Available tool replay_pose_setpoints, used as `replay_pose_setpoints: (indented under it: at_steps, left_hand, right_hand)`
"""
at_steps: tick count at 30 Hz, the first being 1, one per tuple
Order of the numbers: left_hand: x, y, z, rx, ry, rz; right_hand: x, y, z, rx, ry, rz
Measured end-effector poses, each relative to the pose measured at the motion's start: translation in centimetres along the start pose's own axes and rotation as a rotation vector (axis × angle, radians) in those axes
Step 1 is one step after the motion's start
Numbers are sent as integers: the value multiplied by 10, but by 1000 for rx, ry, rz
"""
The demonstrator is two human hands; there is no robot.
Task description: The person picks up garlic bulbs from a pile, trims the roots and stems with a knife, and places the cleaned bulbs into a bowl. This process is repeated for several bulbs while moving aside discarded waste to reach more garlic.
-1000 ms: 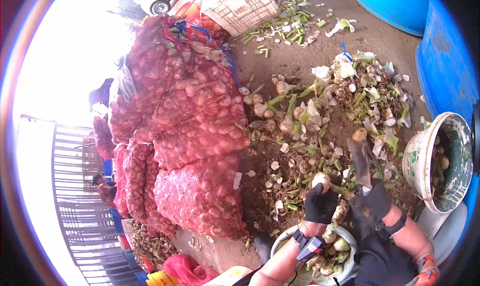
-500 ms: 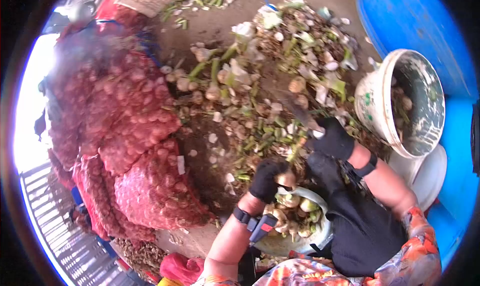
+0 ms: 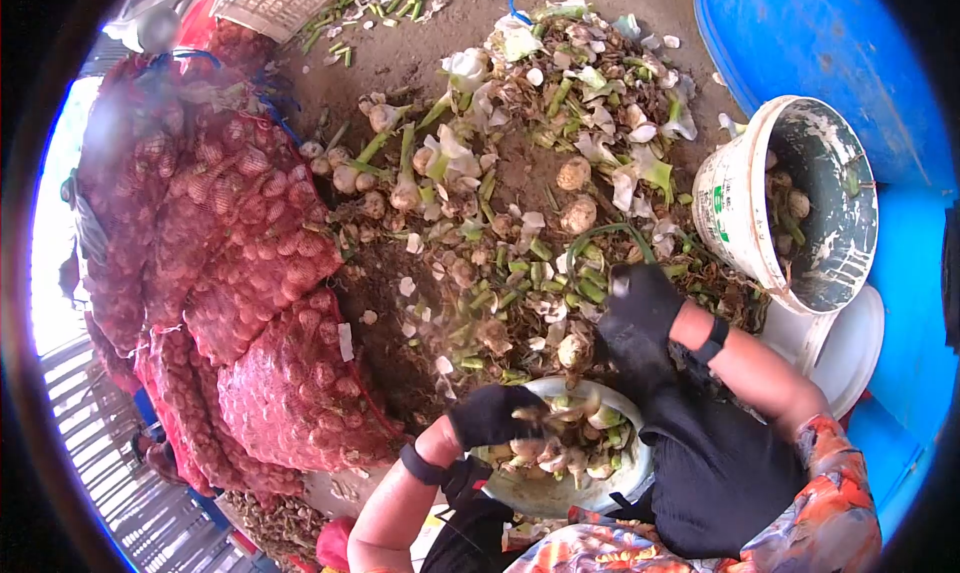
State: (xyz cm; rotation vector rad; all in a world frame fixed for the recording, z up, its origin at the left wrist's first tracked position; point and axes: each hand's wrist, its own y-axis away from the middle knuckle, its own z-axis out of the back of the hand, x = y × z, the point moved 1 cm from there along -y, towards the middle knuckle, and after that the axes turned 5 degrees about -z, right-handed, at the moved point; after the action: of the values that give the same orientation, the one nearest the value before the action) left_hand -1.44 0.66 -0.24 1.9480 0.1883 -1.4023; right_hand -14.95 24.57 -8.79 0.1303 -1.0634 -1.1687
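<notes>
My left hand point(image 3: 492, 416), in a black glove, is over the left side of a pale round basin point(image 3: 632, 463) heaped with garlic bulbs point(image 3: 560, 451). Its fingers reach down among the bulbs and are blurred there. To the right and farther off, my right hand point(image 3: 640, 303), also gloved in black, is closed near my dark-clad knee. Only a pale bit of the knife it grips shows at the thumb side; the blade is hidden. A single garlic bulb point(image 3: 574, 351) appears just beyond the basin's far rim. A curved green stalk point(image 3: 612, 230) arches past my right hand.
Red mesh sacks point(image 3: 270, 233) packed with bulbs pile up at the left. Cut stalks, peelings and loose bulbs litter the ground point(image 3: 400, 63) ahead. A white bucket point(image 3: 735, 208) tilts at the right, beside a large blue barrel point(image 3: 820, 53).
My left hand has moved left and down from the basin's far rim to the bulbs inside; the stalked bulb no longer shows in it. My right hand has shifted slightly down, its knife blade now out of sight.
</notes>
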Motion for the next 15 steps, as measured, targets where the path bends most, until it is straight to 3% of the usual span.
replay_pose_setpoints:
  at_steps: [2,3,4,5,6,8,9,11,15]
  left_hand:
    - [9,-5,9,-369,-70,64]
    - [-6,-17,12,-636,316,48]
    - [6,-33,23,-749,336,76]
    - [-20,-49,36,-877,334,50]
    - [16,-75,47,-1025,129,39]
    - [31,-126,72,-1101,84,66]
    - [16,-143,79,-1131,-88,213]
    - [20,-180,89,-1188,-365,285]
    - [20,-217,89,-1222,-371,453]
  right_hand:
    - [18,-10,19,-302,-70,47]
    - [15,-20,22,-305,-70,48]
    - [11,-31,23,-430,-76,90]
    - [8,-37,24,-553,-79,138]
    - [8,-39,22,-543,-76,150]
    - [4,-45,21,-549,-14,58]
    - [-17,-55,11,-420,-11,-31]
    - [-49,-50,-3,-428,-36,-33]
    - [-39,-2,1,-316,-112,-195]
